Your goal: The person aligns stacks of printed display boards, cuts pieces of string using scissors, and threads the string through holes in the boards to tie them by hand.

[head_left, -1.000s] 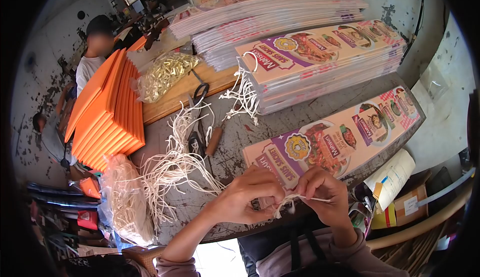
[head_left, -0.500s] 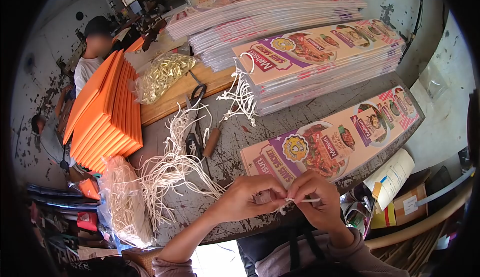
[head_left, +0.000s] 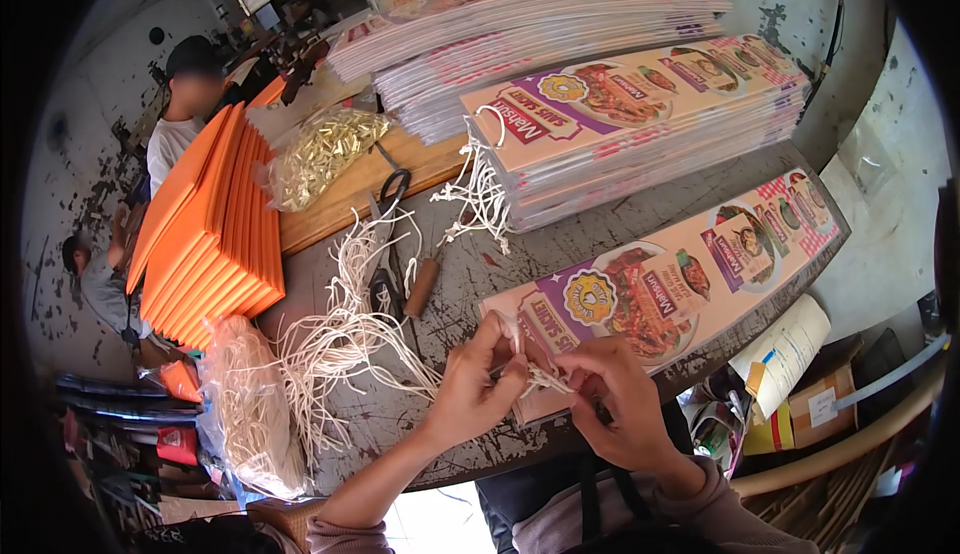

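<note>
My left hand pinches a white string at the lower left corner of a long printed card with food pictures. My right hand has its fingers curled on the same string, whose end shows beside the fingertips. The string's loop, if there is one, is partly hidden by the fingers. Left of my hands lies a loose bunch of white strings. A wooden-handled awl and black-handled scissors rest beyond the bunch.
A tall stack of printed cards with knotted strings stands behind, another stack farther back. On the left are orange folded sheets, a bag of brass-coloured pieces and a bag of string. A person sits beyond.
My left hand has moved up and left, drawing the string away from my right hand. The fingertips, close together before, are now apart with string between them.
</note>
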Demonstrator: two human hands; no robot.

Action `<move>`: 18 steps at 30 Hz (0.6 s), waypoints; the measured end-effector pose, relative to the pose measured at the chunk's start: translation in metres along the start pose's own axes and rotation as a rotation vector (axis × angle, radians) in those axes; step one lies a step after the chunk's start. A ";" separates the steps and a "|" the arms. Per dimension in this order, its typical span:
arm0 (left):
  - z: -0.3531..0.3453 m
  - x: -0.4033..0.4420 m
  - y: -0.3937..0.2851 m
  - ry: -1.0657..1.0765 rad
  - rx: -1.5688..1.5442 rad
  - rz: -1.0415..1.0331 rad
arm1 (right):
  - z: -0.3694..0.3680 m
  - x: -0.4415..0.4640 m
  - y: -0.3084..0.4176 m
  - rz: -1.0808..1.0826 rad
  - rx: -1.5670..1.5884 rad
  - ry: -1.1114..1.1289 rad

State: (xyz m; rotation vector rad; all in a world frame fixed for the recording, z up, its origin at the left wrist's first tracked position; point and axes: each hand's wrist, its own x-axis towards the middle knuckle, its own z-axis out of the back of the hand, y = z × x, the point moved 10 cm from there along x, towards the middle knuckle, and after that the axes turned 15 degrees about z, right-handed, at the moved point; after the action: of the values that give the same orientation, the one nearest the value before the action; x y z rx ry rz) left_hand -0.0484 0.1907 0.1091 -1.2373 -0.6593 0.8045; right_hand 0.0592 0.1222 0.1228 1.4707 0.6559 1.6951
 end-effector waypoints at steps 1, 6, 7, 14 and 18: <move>-0.004 0.000 0.003 0.040 -0.025 0.034 | 0.000 0.000 0.000 0.000 0.000 -0.001; -0.014 0.001 0.006 0.197 -0.119 0.065 | 0.012 -0.008 -0.017 -0.026 0.047 -0.078; -0.018 0.001 0.003 0.278 -0.257 0.108 | 0.011 -0.008 -0.017 -0.026 0.046 -0.078; -0.026 0.001 0.002 0.356 -0.293 0.227 | 0.016 -0.011 -0.024 -0.103 0.162 -0.208; -0.026 0.001 0.006 0.330 -0.278 0.206 | 0.010 -0.010 -0.017 -0.022 0.023 -0.104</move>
State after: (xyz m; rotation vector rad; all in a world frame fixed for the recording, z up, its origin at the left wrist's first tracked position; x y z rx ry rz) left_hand -0.0280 0.1784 0.0979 -1.6683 -0.3853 0.6689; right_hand 0.0726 0.1228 0.1056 1.5509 0.6353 1.5877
